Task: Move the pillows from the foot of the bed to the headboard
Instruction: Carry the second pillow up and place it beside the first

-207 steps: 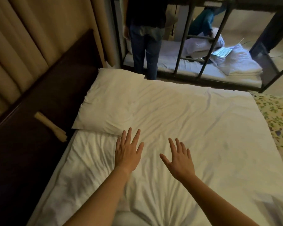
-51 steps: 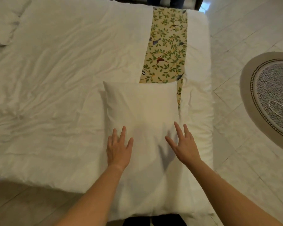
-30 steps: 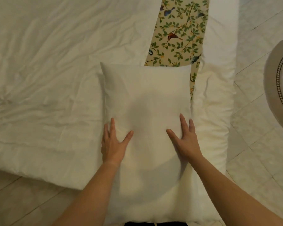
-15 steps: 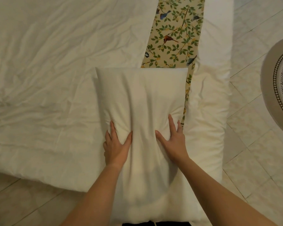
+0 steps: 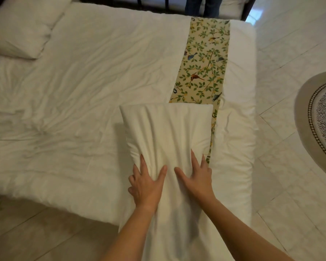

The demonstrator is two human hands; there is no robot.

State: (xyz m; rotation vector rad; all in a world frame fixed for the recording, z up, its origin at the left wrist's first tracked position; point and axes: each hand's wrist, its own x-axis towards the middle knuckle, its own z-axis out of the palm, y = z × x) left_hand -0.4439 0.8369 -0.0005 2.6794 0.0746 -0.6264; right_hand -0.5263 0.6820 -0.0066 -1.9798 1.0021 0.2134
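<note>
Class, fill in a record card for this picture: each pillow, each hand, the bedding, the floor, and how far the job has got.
held pillow: white, bunched, at the foot end over the bed runner
left hand: grips its left side
right hand: grips its right side
second pillow: at the bed's opposite end
bed runner: floral with birds, across the white duvet
floor: pale tiles, round rug at right
progress: held pillow not yet moved

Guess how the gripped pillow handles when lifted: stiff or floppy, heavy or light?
Probably floppy: the pillow creases and narrows where the left hand and right hand squeeze it. Likely light, as a bare-handed squeeze bunches it.
</note>
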